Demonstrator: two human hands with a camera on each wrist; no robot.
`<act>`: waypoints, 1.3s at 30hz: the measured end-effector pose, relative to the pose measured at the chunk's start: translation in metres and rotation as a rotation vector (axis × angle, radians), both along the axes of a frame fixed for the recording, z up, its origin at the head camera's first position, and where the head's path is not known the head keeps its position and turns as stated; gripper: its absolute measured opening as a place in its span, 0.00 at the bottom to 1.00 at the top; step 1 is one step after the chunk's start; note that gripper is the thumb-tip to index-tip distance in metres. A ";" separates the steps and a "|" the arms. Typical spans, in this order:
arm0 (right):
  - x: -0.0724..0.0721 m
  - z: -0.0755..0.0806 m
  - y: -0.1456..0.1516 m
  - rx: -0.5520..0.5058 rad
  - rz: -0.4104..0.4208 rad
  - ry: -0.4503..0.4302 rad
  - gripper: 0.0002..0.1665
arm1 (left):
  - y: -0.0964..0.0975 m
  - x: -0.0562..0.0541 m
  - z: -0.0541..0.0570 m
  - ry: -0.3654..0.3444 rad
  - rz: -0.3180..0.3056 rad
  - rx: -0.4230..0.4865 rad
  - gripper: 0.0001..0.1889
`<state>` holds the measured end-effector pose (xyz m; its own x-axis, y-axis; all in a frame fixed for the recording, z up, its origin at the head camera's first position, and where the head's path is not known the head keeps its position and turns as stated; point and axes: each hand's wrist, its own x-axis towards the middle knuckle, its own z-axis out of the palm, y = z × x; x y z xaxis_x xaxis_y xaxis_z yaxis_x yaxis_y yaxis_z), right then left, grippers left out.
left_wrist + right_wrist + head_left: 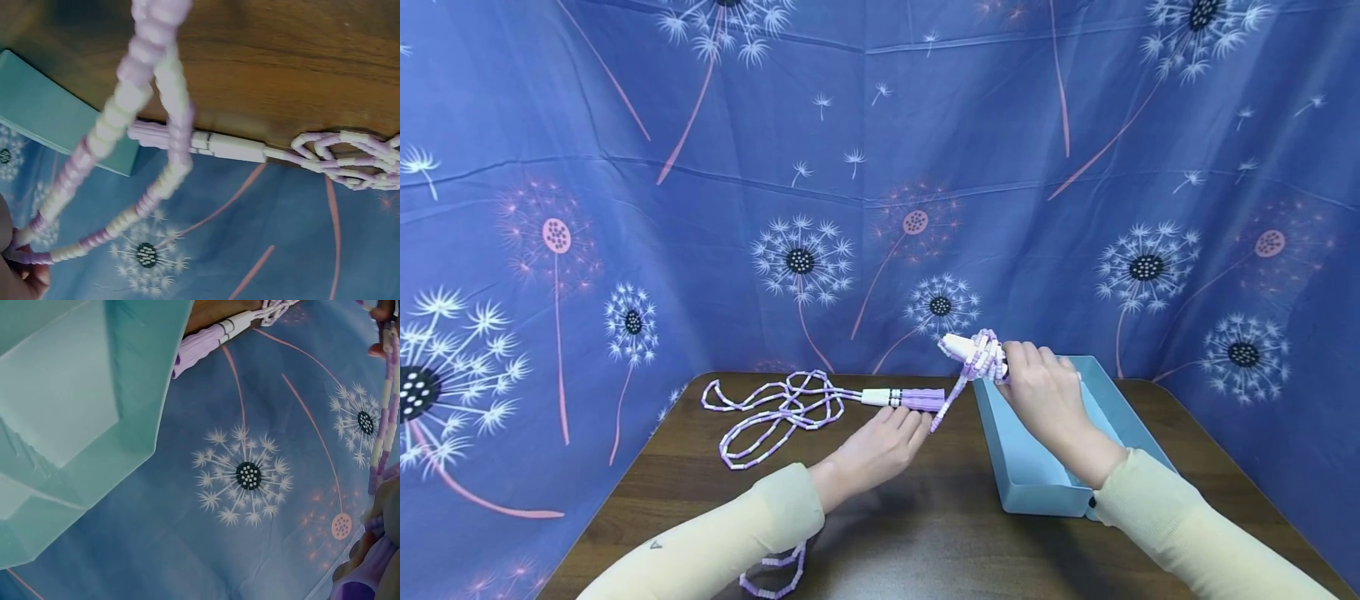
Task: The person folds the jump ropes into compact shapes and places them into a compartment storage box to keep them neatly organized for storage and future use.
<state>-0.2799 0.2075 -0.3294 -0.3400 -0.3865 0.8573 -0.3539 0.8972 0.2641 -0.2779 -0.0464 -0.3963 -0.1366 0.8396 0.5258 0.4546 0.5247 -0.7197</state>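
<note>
A person's right hand (1048,392) clamps the handle (957,346) of a purple-and-white beaded jump rope (985,357) above a light-blue plastic bin (1045,500), while the left hand (887,446) pinches the rope's cord, fingers curled, over a wood-grain table (940,542). Several turns circle the handle near its white end, and a taut stretch slants down from them to the left hand. The step appears to be winding cord round handle; the next pass would call for a steady right grip and a left hand that carries the cord around under light tension. A second beaded jump rope (790,408) lies loosely looped on the table, its white-and-lilac handle (880,397) near the bin.

The head view alone shows the wrapped coils and a loop of cord (767,593) beside the left sleeve (790,508). The left-wrist camera reveals two strands meeting at the left fingers, and the right-wrist camera catches the held handle's purple end, hidden by the hand from above; whether a second handle shares that grip cannot be told
</note>
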 end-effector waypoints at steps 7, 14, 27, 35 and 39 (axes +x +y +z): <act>-0.001 -0.005 0.000 0.086 -0.090 0.015 0.26 | 0.005 0.016 0.006 -0.006 0.033 0.013 0.20; -0.004 -0.014 0.000 0.134 -0.161 0.048 0.26 | 0.006 0.028 0.016 -0.023 0.040 -0.001 0.16; 0.004 -0.024 -0.004 0.187 -0.131 0.036 0.14 | 0.002 0.042 0.045 0.022 -0.019 -0.076 0.17; 0.004 -0.027 -0.008 0.210 -0.113 0.080 0.15 | -0.001 0.049 0.058 0.019 -0.033 -0.079 0.18; 0.004 -0.031 -0.005 0.255 -0.085 0.079 0.15 | -0.001 0.053 0.068 0.016 -0.063 -0.066 0.15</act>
<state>-0.2760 0.2030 -0.3603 -0.3165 -0.5664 0.7609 -0.2494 0.8236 0.5094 -0.2253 -0.0478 -0.3286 -0.0744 0.8791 0.4708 0.4735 0.4467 -0.7591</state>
